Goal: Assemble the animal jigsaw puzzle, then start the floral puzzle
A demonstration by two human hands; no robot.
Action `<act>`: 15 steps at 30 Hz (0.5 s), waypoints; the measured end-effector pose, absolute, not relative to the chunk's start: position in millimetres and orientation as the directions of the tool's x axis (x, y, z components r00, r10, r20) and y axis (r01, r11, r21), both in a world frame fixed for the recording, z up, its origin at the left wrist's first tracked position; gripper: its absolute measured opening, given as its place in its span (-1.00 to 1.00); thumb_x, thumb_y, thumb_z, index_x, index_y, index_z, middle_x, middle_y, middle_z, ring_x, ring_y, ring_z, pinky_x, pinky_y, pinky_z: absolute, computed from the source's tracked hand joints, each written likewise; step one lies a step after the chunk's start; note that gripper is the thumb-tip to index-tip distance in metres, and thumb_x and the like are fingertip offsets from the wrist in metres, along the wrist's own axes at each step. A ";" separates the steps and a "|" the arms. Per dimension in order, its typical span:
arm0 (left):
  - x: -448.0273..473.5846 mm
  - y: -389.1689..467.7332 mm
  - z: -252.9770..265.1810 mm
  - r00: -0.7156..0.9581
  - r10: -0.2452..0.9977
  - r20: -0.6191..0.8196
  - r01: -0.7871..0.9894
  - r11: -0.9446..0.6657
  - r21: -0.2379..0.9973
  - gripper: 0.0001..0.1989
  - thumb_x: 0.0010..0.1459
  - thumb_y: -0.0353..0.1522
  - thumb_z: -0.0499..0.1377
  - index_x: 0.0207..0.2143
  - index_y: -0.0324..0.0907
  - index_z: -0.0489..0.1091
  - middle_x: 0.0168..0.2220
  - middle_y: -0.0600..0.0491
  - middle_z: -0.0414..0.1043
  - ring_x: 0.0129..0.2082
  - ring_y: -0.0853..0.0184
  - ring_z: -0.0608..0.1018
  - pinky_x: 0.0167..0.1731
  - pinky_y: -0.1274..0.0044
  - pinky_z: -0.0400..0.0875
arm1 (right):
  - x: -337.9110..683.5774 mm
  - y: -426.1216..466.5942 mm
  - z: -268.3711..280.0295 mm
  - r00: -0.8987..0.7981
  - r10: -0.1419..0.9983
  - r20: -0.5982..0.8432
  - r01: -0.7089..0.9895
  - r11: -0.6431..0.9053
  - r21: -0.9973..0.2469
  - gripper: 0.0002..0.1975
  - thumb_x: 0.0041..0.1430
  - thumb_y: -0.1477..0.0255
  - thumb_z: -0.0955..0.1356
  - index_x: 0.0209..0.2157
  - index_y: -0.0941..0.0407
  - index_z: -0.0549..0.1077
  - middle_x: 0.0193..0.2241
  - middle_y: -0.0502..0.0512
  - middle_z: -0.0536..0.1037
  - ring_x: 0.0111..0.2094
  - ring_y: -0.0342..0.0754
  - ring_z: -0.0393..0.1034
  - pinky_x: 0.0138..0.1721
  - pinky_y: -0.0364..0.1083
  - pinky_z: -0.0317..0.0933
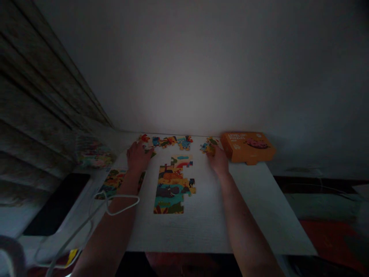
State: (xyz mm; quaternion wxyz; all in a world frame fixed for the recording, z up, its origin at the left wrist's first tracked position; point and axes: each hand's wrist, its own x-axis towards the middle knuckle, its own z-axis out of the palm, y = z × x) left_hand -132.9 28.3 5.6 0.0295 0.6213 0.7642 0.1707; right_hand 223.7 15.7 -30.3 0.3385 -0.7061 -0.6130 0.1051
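Note:
At the back left of the white table, my left hand (137, 156) lies over loose puzzle pieces (145, 138), fingers apart, thumb toward a green piece. My right hand (218, 158) is at the back right, its fingers closed around a yellowish puzzle piece (211, 151) in a small cluster. Between the hands, more loose pieces (183, 143) lie along the wall. Nearer to me is a partly joined jigsaw (168, 190) with a hippo and a stepped right edge. Dim light hides the fingertips.
An orange puzzle box (249, 148) stands at the back right against the wall. A picture sheet (113, 181) lies partly under my left forearm. A white cable (122, 209) loops across the left side near a dark flat device (57, 204). Curtains (34, 96) hang at the left.

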 end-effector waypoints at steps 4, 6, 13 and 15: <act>-127.9 29.7 -4.8 -0.151 0.981 0.118 0.947 0.110 0.301 -0.43 0.28 -0.19 0.13 0.23 -0.34 0.33 0.27 -0.35 0.30 0.30 -0.08 0.33 0.29 0.17 0.21 | 224.3 21.5 -34.4 0.264 0.909 0.324 0.734 0.029 -0.679 -0.60 0.24 0.27 0.30 0.05 0.13 0.46 0.01 0.33 0.56 0.06 0.20 0.45 0.13 0.20 0.28; -119.1 30.4 -10.6 -0.123 0.986 0.115 0.934 0.076 0.350 -0.45 0.29 -0.23 0.11 0.25 -0.32 0.31 0.31 -0.31 0.26 0.34 -0.04 0.29 0.33 0.18 0.17 | 225.8 24.9 -37.1 0.304 0.885 0.354 0.688 0.053 -0.724 -0.61 0.26 0.21 0.28 0.01 0.13 0.47 -0.02 0.33 0.55 0.04 0.19 0.46 0.09 0.18 0.31; -111.0 32.9 -9.6 -0.011 0.991 0.132 0.862 -0.058 0.503 -0.51 0.26 -0.37 0.11 0.23 -0.26 0.35 0.32 -0.19 0.28 0.34 0.14 0.33 0.36 0.35 0.16 | 228.3 25.2 -42.0 0.262 0.886 0.383 0.702 0.098 -0.706 -0.66 0.26 0.35 0.22 -0.03 0.09 0.50 -0.04 0.25 0.56 0.07 0.15 0.45 0.12 0.15 0.29; -116.7 33.2 -4.8 -0.105 0.984 0.144 0.880 0.024 0.475 -0.51 0.25 -0.33 0.15 0.21 -0.29 0.36 0.28 -0.24 0.32 0.30 0.07 0.36 0.33 0.29 0.19 | 226.1 22.1 -39.5 0.203 0.905 0.373 0.728 0.115 -0.676 -0.63 0.24 0.44 0.20 -0.01 0.08 0.50 0.02 0.24 0.55 0.14 0.14 0.41 0.18 0.16 0.24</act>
